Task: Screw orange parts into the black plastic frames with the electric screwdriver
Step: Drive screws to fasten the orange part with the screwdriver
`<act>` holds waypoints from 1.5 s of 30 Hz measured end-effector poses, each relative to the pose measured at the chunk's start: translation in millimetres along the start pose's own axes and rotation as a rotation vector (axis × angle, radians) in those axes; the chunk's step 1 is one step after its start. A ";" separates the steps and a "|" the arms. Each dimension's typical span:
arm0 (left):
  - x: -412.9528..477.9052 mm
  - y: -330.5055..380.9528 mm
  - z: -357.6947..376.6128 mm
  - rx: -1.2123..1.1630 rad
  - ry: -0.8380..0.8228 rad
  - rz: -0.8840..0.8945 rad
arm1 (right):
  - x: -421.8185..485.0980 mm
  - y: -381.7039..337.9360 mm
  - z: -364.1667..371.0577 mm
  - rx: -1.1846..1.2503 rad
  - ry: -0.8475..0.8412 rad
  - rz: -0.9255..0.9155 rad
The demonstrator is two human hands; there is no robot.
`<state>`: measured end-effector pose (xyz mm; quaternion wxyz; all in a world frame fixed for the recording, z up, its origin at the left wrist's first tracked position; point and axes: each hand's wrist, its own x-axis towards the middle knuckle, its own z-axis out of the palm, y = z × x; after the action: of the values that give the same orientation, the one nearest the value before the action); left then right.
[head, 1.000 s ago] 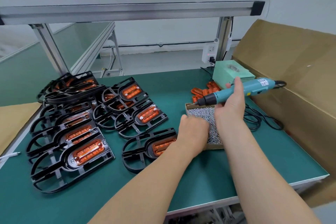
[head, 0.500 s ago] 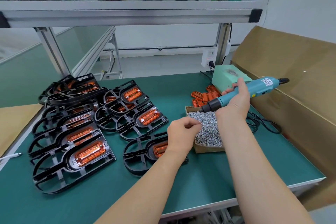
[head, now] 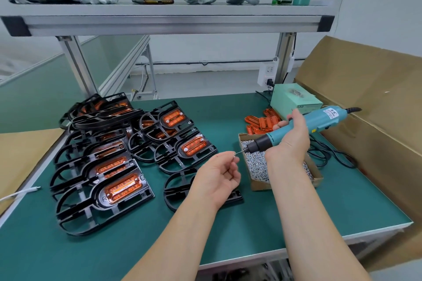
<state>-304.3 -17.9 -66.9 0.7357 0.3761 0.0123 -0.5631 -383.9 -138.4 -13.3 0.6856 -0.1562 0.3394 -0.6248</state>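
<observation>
My right hand (head: 291,138) grips the teal electric screwdriver (head: 303,126), its bit pointing left and down. My left hand (head: 217,178), palm up, pinches a small screw (head: 234,155) at the tip of the bit. Beneath that hand lies a black plastic frame (head: 178,187), its orange part hidden by the hand. A shallow cardboard box of screws (head: 255,164) sits under the screwdriver. Loose orange parts (head: 260,123) are piled behind the box. Several black frames with orange parts (head: 121,187) lie stacked at the left.
A green control box (head: 294,98) stands at the back right, its black cable (head: 328,155) looping on the green mat. A big cardboard carton (head: 374,107) walls the right side. An aluminium shelf (head: 169,23) spans overhead. A white cable (head: 20,193) lies at the left edge.
My left hand has left the screw box, turned palm up and brought a screw to the bit. The screwdriver tip has dipped toward it.
</observation>
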 end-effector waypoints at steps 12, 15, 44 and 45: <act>-7.7 2.5 -0.7 -0.092 -0.003 -0.041 | -6.7 3.6 6.2 -0.014 0.002 -0.046; -7.2 1.1 -2.6 -0.073 0.020 -0.019 | -5.8 6.5 4.2 -0.017 -0.004 -0.053; 24.9 -18.4 30.0 0.577 0.086 0.372 | 34.3 -14.0 5.8 -0.073 0.073 -0.139; 24.8 -18.3 27.3 0.605 0.091 0.390 | 33.6 -12.6 5.3 -0.087 0.068 -0.131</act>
<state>-321.6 -55.3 -68.2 0.6833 0.5969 -0.1942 -0.3729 -390.2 -174.0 -10.6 0.6239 -0.1864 0.3784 -0.6579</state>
